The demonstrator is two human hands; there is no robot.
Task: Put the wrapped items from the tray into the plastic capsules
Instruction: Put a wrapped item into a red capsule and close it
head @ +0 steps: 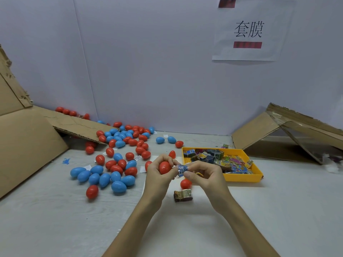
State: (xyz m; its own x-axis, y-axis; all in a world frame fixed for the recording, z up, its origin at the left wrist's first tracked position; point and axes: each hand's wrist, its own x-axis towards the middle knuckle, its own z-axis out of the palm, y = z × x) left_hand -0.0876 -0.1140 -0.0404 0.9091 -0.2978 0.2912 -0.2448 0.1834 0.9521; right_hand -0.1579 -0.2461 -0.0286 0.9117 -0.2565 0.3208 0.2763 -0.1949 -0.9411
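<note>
White worktop point(185, 229), loose capsules point(118, 186) left, yellow tray point(241, 178) right. Left hand point(157, 176) grip wraps red capsule point(164, 167); right hand point(203, 173) grip pinches blue wrapped item point(182, 169) touching it. Item likely light, crinkly, squashable; capsule slick, so hold its belly.

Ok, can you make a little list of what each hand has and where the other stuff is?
left hand: holds a red capsule
right hand: pinches a blue wrapped item beside that capsule
yellow tray: right of the hands, wrapped items inside
loose wrapped item: lying just below the hands
spare capsules: red and blue, scattered at left
</note>
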